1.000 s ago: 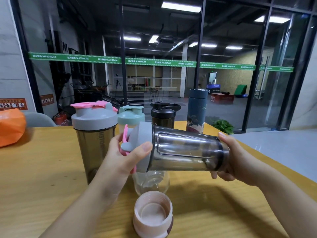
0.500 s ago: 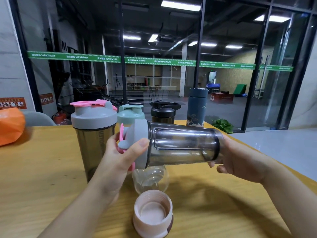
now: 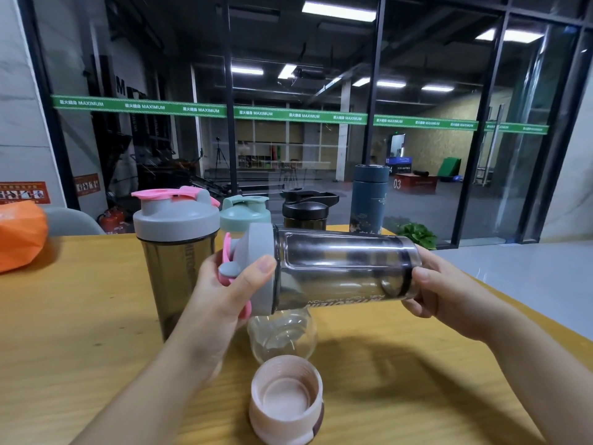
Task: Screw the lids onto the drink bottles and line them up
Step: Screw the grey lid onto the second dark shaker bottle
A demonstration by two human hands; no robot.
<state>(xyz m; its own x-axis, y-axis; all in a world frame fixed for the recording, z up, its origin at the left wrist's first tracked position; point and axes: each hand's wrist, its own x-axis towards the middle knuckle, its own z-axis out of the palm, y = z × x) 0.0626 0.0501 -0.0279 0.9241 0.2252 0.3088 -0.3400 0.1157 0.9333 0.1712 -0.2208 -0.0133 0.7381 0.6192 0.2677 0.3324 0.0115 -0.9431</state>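
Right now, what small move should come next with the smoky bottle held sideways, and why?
Probably stand it upright beside the capped bottles. The left hand grips the grey lid, which sits flush on the smoky transparent bottle; the right hand holds its base.

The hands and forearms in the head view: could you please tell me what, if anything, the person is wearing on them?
Nothing that shows. The left hand and right hand are bare, without gloves, rings or a watch, and both forearms are uncovered up to the frame edge, with no sleeve in view. The fingernails look short and unpainted.
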